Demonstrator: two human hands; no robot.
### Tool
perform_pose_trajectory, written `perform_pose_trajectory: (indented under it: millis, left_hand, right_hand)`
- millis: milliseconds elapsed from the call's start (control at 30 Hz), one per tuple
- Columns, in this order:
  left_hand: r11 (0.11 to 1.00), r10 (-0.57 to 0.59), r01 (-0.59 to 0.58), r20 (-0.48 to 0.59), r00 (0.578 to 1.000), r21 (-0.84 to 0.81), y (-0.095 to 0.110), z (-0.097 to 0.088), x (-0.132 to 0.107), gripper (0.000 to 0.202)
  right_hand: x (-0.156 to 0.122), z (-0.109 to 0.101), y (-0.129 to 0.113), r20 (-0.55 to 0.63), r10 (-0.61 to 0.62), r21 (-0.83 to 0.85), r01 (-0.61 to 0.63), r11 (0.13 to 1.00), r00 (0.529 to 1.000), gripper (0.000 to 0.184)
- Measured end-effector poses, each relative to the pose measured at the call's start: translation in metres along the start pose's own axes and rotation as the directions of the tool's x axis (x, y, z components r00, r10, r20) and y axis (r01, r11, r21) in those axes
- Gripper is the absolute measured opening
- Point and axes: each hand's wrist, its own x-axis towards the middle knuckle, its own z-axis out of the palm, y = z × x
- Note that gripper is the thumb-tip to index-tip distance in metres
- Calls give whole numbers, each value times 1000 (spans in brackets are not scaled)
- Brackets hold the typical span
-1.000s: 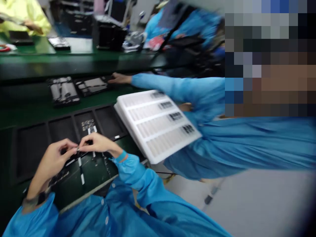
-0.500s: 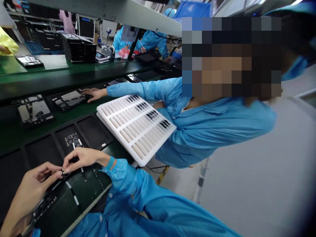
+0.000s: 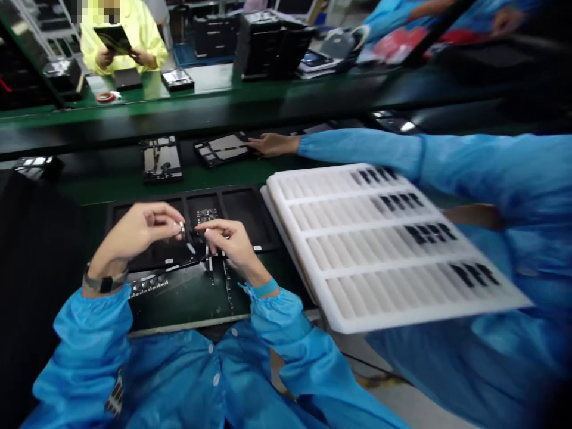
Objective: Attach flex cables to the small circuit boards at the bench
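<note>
My left hand point(image 3: 136, 229) is closed in a pinch on a small metallic part point(image 3: 182, 227), held above a black compartment tray point(image 3: 250, 208). My right hand point(image 3: 227, 238) is also pinched, its fingertips pressed down near a thin strip at the tray's front edge; what it grips is too small to name. A small circuit board point(image 3: 207, 214) lies in the tray's middle compartment just beyond my fingers. A dark green panel point(image 3: 183, 298) with white strips lies below both hands, at the bench edge.
A white slotted tray point(image 3: 357, 250) with small black parts stands to my right. A co-worker's blue sleeve point(image 3: 366, 149) reaches across it, their hand point(image 3: 270, 144) on a device frame point(image 3: 221, 148) on the belt. Another frame point(image 3: 161, 159) lies left. A person in yellow point(image 3: 125, 36) stands far back.
My view swung left and down, away from the co-worker. My hands, pinched together before, are now slightly apart, the left one lifted with the small part.
</note>
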Motion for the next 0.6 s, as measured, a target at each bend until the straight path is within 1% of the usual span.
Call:
perform_pose_trajectory:
  millis: [67,100,133,167,200,233,267,300,333,400,467,500,533,567,600]
  left_hand:
    - [991,97,-89,-84,992,97,25,-21,16,26]
    - [976,163,-138,-146,976,168,38,-33,28,23]
    - [952,237,-183,-213,948,245,50,-46,44,20]
    - [921,329,-229,-311,892,316,61,-59,62,15]
    - [888,413,-264,-401,818,376,68,-71,83,15]
    - [868,460,-266,-474,751,420,72,-82,104,15]
    - [855,490,-253,-545,680,452,72,-91,126,16]
    - [854,484,-223,-561,671,470,67,-97,146,19]
    - [860,467,-190,-577,670,474,58,-100,164,18]
    - [873,420,-128,-594,687,470,32,-99,191,15]
    - [897,366,-93,-605,708,433,3,-93,207,11]
    - [912,335,-85,-613,716,400,-9,-90,211,13]
    - [928,306,-82,-622,720,363,-18,-87,214,20]
    - [942,286,-85,-640,713,326,-24,-86,216,25]
    - [950,277,-98,-662,697,295,-26,-85,218,26]
  right_hand:
    - [2,-6,-1,-137,-21,47,28,999,990,40]
    - [4,-10,-1,-198,-15,63,29,998,980,40]
    - [6,-14,-1,-252,-4,78,24,997,968,40]
    - [7,-17,-1,-298,9,92,19,996,955,40]
    - [9,-20,-1,-331,21,108,15,994,944,40]
    - [10,-22,-1,-353,31,124,14,992,935,39]
    - [12,-24,0,-365,39,141,14,990,930,38]
    - [13,-26,0,-370,45,154,14,988,928,37]
    - [13,-27,1,-371,50,164,13,986,927,37]
    - [15,-27,3,-370,59,174,7,985,927,36]
    - [17,-27,6,-374,74,188,-2,982,924,36]
    - [18,-27,7,-377,82,196,-7,981,923,37]
    - [18,-27,8,-378,90,203,-12,979,921,37]
    - [19,-27,9,-378,95,207,-17,978,921,37]
    - [20,-27,9,-374,99,207,-22,978,922,36]
